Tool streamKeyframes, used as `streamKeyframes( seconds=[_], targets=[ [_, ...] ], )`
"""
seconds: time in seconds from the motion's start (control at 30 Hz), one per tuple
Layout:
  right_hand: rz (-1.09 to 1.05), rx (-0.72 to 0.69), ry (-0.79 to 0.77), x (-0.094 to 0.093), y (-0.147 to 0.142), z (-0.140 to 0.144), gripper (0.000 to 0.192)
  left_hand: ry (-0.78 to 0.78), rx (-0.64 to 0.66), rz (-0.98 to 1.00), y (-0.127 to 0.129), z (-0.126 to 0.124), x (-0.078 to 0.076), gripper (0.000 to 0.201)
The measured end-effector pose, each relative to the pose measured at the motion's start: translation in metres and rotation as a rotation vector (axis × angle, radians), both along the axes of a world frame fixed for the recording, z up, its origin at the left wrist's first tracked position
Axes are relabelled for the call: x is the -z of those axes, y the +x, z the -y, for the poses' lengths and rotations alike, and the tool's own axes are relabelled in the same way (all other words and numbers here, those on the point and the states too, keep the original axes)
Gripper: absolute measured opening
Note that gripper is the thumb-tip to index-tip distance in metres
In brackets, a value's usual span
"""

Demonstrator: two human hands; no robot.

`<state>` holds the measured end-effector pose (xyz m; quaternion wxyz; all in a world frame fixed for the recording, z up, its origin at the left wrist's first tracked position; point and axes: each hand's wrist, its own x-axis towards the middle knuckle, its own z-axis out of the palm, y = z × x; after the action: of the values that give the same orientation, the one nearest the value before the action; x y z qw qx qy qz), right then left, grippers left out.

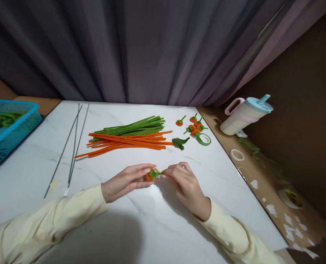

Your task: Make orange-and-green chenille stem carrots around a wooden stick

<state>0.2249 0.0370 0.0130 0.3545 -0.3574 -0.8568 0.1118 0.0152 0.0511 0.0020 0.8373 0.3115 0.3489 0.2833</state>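
Both hands meet at the near middle of the white marble table (140, 227). My left hand (125, 181) is closed around a small orange coil with a green tuft (152, 174), pinching it between thumb and fingertips just above the tabletop. My right hand (183, 183) has its fingers curled, the tips pinching at the green end of the same piece; whether it grips a loose strand there I cannot tell, the part is too small. Farther back lie a bundle of orange pipe cleaners (129, 142) with green pipe cleaners (132, 127) touching it on the far side. Three thin dark wires (75, 143) lie to the left. Five finished orange pieces (192, 124) sit at the far right, a green tape roll (204, 139) just beside them. A blue basket (10, 128) stands at the left edge; a lidded cup (245, 115) stands off the table, right.
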Motion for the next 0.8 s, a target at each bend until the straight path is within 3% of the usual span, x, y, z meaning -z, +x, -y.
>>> streamKeyframes(
  seconds=[0.17, 0.5, 0.57, 0.67, 0.7, 0.8],
  targets=[
    [0.200, 0.073, 0.211, -0.019, 0.005, -0.014, 0.017, -0.032, 0.042, 0.008, 0.000, -0.002, 0.003, 0.033],
    [0.535, 0.145, 0.385, -0.112, 0.055, -0.068, 0.031, -0.067, 0.005, 0.031, 0.001, -0.002, 0.004, 0.028],
    [0.568, 0.197, 0.337, -0.120, 0.069, -0.079, 0.032, -0.069, -0.001, 0.025, 0.002, -0.001, 0.003, 0.026],
    [0.671, 0.370, 0.087, -0.125, 0.090, -0.100, 0.031, -0.073, -0.005, 0.022, 0.003, -0.002, 0.003, 0.024],
    [0.691, 0.461, -0.009, -0.124, 0.097, -0.107, 0.028, -0.073, -0.004, 0.027, 0.003, -0.002, 0.003, 0.024],
    [0.693, 0.592, -0.092, -0.113, 0.117, -0.131, 0.026, -0.084, 0.010, 0.034, 0.003, -0.004, 0.006, 0.024]
  ],
)
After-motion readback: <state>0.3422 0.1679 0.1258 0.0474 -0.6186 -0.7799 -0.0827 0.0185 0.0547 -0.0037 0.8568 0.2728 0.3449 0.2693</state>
